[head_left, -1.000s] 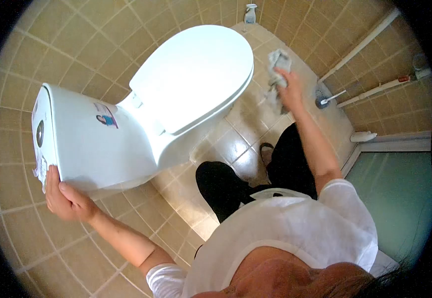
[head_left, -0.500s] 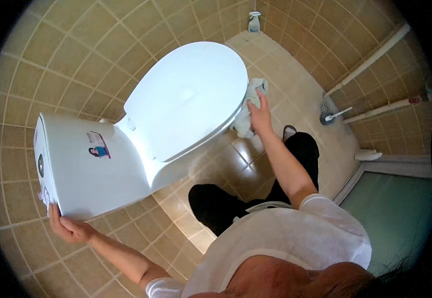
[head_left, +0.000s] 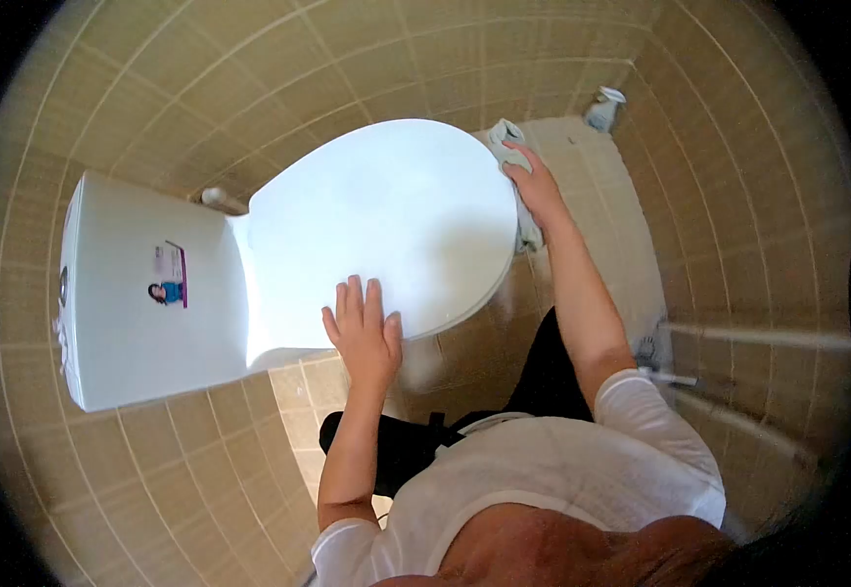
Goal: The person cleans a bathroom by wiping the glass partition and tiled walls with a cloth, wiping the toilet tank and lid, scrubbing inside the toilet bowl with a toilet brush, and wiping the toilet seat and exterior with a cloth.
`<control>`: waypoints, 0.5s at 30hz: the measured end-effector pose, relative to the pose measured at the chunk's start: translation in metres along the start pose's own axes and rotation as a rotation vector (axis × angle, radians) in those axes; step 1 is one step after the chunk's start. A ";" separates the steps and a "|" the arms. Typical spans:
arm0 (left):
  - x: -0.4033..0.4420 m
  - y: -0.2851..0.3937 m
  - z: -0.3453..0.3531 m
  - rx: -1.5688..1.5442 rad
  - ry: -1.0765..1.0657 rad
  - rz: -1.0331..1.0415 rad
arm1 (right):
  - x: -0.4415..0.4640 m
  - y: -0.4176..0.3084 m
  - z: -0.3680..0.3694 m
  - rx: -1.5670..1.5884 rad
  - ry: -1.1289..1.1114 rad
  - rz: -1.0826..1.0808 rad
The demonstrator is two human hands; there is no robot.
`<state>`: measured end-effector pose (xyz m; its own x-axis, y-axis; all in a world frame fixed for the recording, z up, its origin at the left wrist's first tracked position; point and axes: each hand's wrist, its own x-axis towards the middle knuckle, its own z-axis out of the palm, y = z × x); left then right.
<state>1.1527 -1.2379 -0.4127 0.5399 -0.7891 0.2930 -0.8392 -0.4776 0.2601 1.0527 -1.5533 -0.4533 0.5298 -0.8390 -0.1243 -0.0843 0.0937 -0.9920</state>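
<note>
A white toilet has its lid (head_left: 376, 215) down, and the toilet tank (head_left: 141, 303) with a small sticker is at the left. My left hand (head_left: 365, 338) lies with spread fingers on the near edge of the lid, holding nothing. At the rounded front end of the lid, my right hand (head_left: 535, 191) grips a pale grey-green cloth (head_left: 506, 133) against the rim. Part of the cloth hangs below that hand, and the palm side of the grip is hidden.
A spray bottle (head_left: 603, 110) stands in the far right corner. To the right, a toilet brush (head_left: 675, 378) and white pipes (head_left: 758, 337) run near the tiled wall, blurred. Behind the toilet, a white fitting (head_left: 218, 199) shows by the wall.
My left hand has left the tank's near corner and come to rest on the lid. My right hand, with the cloth, has moved farther round the lid's front. The view has turned.
</note>
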 end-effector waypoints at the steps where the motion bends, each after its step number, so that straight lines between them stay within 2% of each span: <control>1: 0.003 0.006 0.006 0.056 0.032 -0.052 | 0.023 -0.004 0.000 -0.007 -0.047 0.000; 3: 0.006 0.013 0.011 0.126 0.072 -0.149 | 0.060 -0.012 0.006 -0.065 -0.270 0.068; 5: 0.003 0.014 0.009 0.108 0.142 -0.115 | 0.077 -0.036 0.017 -0.172 -0.366 0.103; 6: 0.003 0.015 0.009 0.124 0.159 -0.163 | 0.087 -0.044 0.025 -0.270 -0.422 0.127; 8: 0.002 0.013 0.011 0.088 0.181 -0.113 | 0.113 -0.047 0.047 -0.370 -0.542 0.102; 9: 0.003 0.014 0.011 0.105 0.193 -0.164 | 0.128 -0.047 0.055 -0.462 -0.605 0.089; 10: 0.003 0.014 0.011 0.092 0.197 -0.139 | 0.162 -0.014 0.067 -0.566 -0.573 0.028; 14: 0.003 0.019 0.006 0.087 0.186 -0.143 | 0.174 -0.048 0.122 -0.697 -0.701 -0.054; 15: 0.003 0.018 0.006 0.070 0.181 -0.131 | 0.173 -0.056 0.137 -0.800 -0.759 -0.143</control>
<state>1.1382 -1.2511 -0.4126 0.6418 -0.6398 0.4228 -0.7606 -0.6016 0.2441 1.2649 -1.6308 -0.4218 0.9340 -0.2428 -0.2622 -0.3564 -0.5797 -0.7327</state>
